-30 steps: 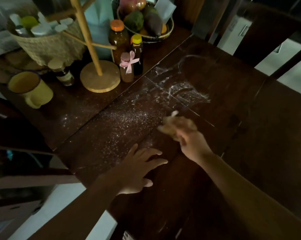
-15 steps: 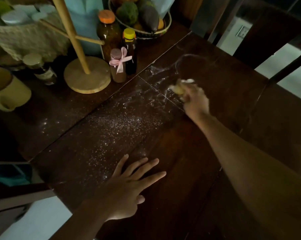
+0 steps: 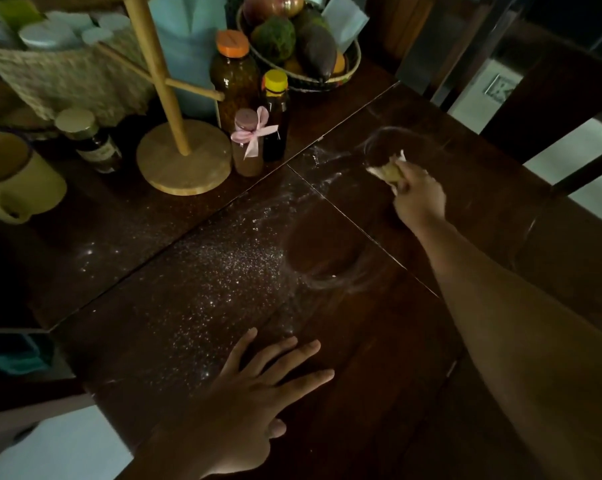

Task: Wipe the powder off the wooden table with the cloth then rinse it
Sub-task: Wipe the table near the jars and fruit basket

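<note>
Right hand [image 3: 418, 199] is gripping the bunched cloth [image 3: 388, 170], wiping powder [image 3: 223, 258] off the bench [image 3: 379, 393]; left hand [image 3: 254, 400] is lying flat, fingers spread. Overlapping strokes would serve best.

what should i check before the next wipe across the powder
1. Grip on the cloth: the right hand holds it bunched against the table: ok.
2. No powder left: a wide speckled patch lies mid-table: not ok.
3. Sweep path free: the left hand rests flat at the patch's near edge: not ok.
4. Is the ribbon bottle safe: upright, just beyond the patch's far edge: ok, but mind it.
5. Cloth clean enough: mostly hidden by the hand, dim light: cannot tell.
</note>
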